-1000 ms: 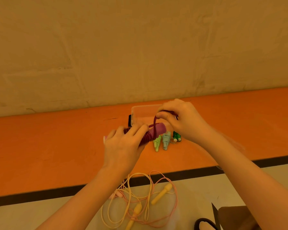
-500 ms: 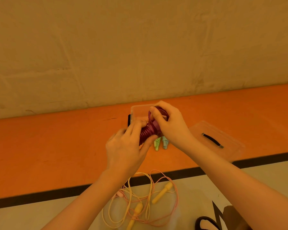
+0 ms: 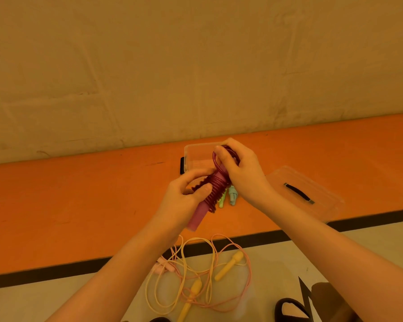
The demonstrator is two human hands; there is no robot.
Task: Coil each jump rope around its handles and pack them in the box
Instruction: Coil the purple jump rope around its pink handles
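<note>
Left hand (image 3: 188, 198) gripped the maroon rope's handles (image 3: 204, 206) above the bench's (image 3: 79, 205) middle, just short of the box (image 3: 197, 156), right hand (image 3: 240, 173) pinched the last loop (image 3: 221, 156); best kept taut, tail tucked under a turn.

We see a bare beige wall (image 3: 196, 66) filling the upper half, meeting an orange floor strip (image 3: 68, 205). A black line (image 3: 370, 219) edges that strip against pale flooring (image 3: 44, 303). At the lower right lie a dark sandal (image 3: 289, 309) and a brown shape (image 3: 330, 298), partly cut off.
</note>
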